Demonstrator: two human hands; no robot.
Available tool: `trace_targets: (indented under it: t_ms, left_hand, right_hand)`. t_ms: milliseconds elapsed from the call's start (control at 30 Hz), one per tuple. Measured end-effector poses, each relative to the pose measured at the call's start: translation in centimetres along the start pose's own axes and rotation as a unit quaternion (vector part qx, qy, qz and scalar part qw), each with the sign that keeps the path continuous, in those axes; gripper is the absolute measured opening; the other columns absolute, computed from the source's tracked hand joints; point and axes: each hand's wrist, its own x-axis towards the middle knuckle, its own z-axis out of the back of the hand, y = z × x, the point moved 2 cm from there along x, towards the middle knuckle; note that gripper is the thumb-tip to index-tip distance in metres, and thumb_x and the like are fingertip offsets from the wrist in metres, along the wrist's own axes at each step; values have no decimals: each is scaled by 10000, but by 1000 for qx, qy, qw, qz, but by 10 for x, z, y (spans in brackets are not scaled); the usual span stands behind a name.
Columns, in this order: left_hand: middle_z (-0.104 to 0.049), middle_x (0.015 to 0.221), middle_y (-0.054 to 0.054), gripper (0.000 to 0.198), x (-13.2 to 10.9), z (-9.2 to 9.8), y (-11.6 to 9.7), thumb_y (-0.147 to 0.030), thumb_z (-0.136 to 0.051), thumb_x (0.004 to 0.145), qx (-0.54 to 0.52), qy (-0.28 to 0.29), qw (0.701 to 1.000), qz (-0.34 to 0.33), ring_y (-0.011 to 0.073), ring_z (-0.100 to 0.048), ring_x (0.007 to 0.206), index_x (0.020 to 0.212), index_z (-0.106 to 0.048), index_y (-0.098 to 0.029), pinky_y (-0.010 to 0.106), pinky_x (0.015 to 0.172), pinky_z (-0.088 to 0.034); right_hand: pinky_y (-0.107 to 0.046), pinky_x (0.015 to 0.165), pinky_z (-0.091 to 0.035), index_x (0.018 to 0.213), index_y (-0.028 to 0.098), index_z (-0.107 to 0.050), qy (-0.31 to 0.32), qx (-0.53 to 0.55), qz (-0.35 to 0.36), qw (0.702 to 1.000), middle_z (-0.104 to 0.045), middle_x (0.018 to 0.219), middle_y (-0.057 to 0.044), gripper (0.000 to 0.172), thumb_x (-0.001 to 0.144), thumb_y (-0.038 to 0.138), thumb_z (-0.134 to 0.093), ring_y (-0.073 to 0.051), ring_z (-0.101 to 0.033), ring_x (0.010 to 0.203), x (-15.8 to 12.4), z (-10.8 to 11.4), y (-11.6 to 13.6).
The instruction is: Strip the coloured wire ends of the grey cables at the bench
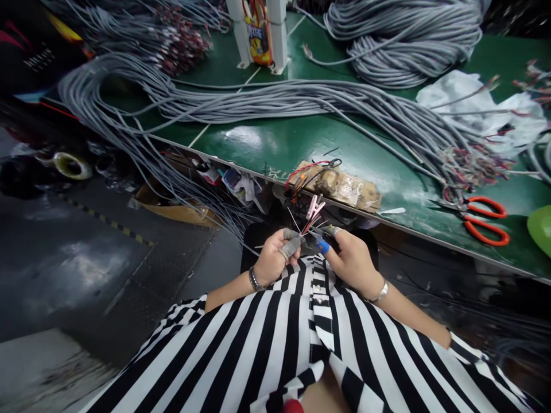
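Green table [301,143] is running slantwise across the view, its top shining under overhead light and its near edge hanging just above the hands. Long grey cables [279,100] are lying across it from left to right, their left ends spilling over the edge toward the dark floor [64,258]. A heavy coil [404,40] is sitting at the far side. White plastic [473,100] is bunching at the right, orange scissors [486,221] are lying near the front edge, and a taped brown block [344,186] is resting on that edge. A white post [258,34] is standing at the back. Under the table a cardboard box [176,209] is showing, with a tape roll [71,165] further left in the gloom. Left hand [271,258] and right hand [350,261] are working close together in front of a striped shirt [279,344], below the block. Both are pinching down on thin wires [297,221] that are fanning up between them, fingertips capped grey and blue. A pink clip [315,206] is sticking up among those wires.
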Motion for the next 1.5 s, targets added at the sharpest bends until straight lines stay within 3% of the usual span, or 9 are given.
trace_targets:
  t_ms: [400, 667, 900, 1067, 1500]
  left_hand:
    - [-568, 572, -37, 318, -3, -2, -4, -437, -660, 782, 20, 4, 1000, 7, 35, -477, 408, 816, -544, -143, 136, 401, -365]
    - [-567, 567, -39, 292, -4, -4, -5, -418, -642, 802, 43, 10, 999, 20, 29, -463, 394, 800, -536, -146, 133, 394, -345]
    - [-569, 573, -37, 281, -3, -3, -5, -408, -637, 807, 40, 10, 999, 23, 29, -460, 387, 801, -538, -145, 132, 383, -330]
    - [-566, 558, -40, 275, -3, -3, -4, -401, -646, 796, 33, 26, 999, 35, 36, -465, 383, 832, -544, -147, 136, 385, -326]
    - [-568, 571, -31, 295, -2, -5, -6, -412, -643, 796, 34, 21, 998, 49, 34, -466, 386, 791, -527, -142, 126, 375, -314]
  right_hand:
    - [-251, 503, -300, 685, 204, -411, 47, 55, -22, 997, -458, 574, 14, 305, 901, 407, -483, -116, -398, 499, 2, -4, -4]
    - [-270, 577, -377, 767, 179, -505, -1, -9, 117, 993, -545, 668, -45, 177, 885, 309, -484, -163, -492, 608, 1, 4, -1]
    - [-264, 575, -391, 822, 172, -535, 11, 28, 117, 993, -558, 677, -42, 148, 887, 293, -479, -156, -496, 605, 1, 2, -8]
    - [-283, 635, -416, 918, 152, -575, 46, 1, 168, 985, -591, 745, -68, 181, 884, 306, -488, -176, -535, 681, -1, 0, -6]
    - [-289, 620, -420, 858, 164, -569, 34, 22, 122, 992, -611, 748, -85, 207, 892, 338, -461, -189, -551, 682, -4, -1, -11]
